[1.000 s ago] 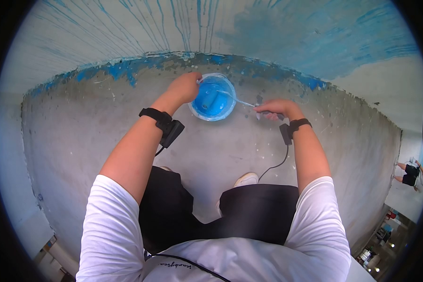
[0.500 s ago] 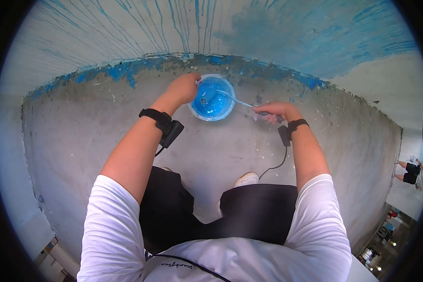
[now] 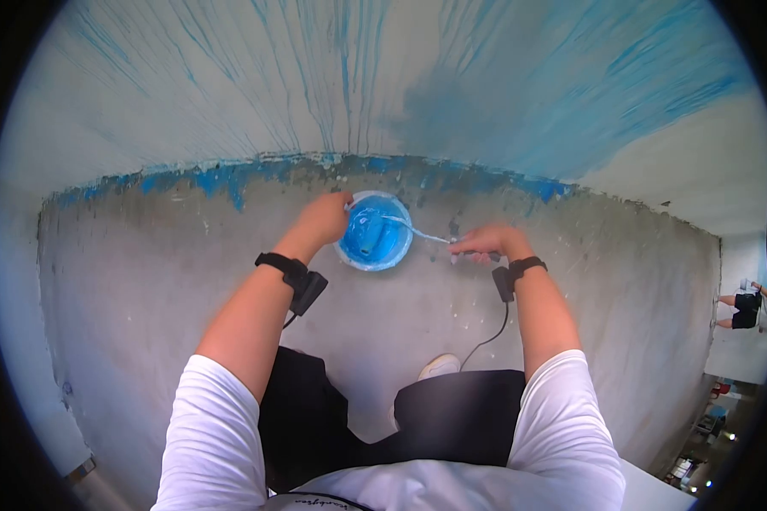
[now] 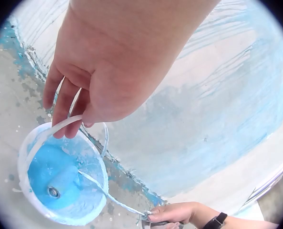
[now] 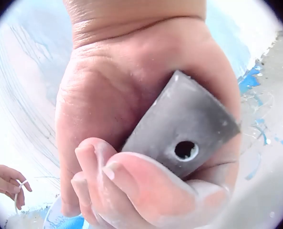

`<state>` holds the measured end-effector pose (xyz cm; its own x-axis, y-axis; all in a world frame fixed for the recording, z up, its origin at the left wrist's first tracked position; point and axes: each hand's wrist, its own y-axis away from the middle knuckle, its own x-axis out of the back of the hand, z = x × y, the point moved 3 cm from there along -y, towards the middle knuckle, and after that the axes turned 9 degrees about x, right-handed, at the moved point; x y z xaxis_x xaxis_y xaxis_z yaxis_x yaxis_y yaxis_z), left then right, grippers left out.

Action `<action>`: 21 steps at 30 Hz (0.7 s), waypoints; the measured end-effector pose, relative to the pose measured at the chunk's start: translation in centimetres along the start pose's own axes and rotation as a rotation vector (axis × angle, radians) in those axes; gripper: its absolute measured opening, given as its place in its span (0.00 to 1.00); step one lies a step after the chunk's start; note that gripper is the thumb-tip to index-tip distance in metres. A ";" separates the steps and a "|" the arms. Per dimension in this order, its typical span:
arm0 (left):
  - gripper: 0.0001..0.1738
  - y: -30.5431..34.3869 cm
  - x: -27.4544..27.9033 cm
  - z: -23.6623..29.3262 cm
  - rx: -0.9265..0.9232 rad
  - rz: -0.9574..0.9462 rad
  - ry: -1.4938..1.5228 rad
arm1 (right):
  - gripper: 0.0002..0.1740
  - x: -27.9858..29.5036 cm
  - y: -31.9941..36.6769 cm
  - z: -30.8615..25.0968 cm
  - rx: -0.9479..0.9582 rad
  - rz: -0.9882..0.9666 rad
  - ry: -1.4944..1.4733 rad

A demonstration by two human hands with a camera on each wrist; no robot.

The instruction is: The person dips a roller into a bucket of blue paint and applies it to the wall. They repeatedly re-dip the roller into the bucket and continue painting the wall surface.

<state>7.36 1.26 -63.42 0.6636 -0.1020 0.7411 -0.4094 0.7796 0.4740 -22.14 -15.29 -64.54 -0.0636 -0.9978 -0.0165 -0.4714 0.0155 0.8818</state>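
Observation:
A white bucket (image 3: 371, 267) with blue paint (image 4: 46, 162) inside stands on the floor near the foot of the wall. My left hand (image 3: 324, 220) holds its thin white handle (image 4: 51, 130), pinched by thumb and fingers above the rim. A paint-covered roller sleeve (image 4: 64, 183) lies in the blue paint, its round end showing. The roller's bent rod (image 3: 426, 235) crosses the bucket rim to the right. Beyond it, my right hand (image 3: 494, 242) grips the roller's grey handle (image 5: 189, 126), fingers curled around it; its end has a hanging hole.
Blue drips and smears mark the white wall (image 3: 230, 94) ahead. Blue splashes (image 3: 217, 183) run along its base on the grey concrete floor (image 3: 187, 272). Cables hang from both wrist cameras. Another person (image 3: 746, 311) is at the far right.
The head view has tilted up, so bucket and hands appear lower in it. The roller sleeve has shifted and turned within the bucket. Both hands keep their holds.

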 end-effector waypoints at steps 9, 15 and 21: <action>0.14 -0.7 -0.5 -0.6 -0.022 -0.001 0.032 | 0.22 0.7 -0.3 1.4 0.037 -0.026 -0.084; 0.15 -0.3 -0.2 -0.1 0.015 -0.032 0.036 | 0.26 1.1 -1.0 1.0 0.077 0.022 0.088; 0.15 -0.2 0.0 0.0 0.004 -0.021 0.032 | 0.26 0.9 -0.7 0.3 0.094 0.021 0.205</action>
<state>7.46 1.15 -63.50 0.6917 -0.0981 0.7154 -0.3981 0.7747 0.4912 -22.15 -16.17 -65.29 0.1015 -0.9891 0.1064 -0.5525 0.0329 0.8329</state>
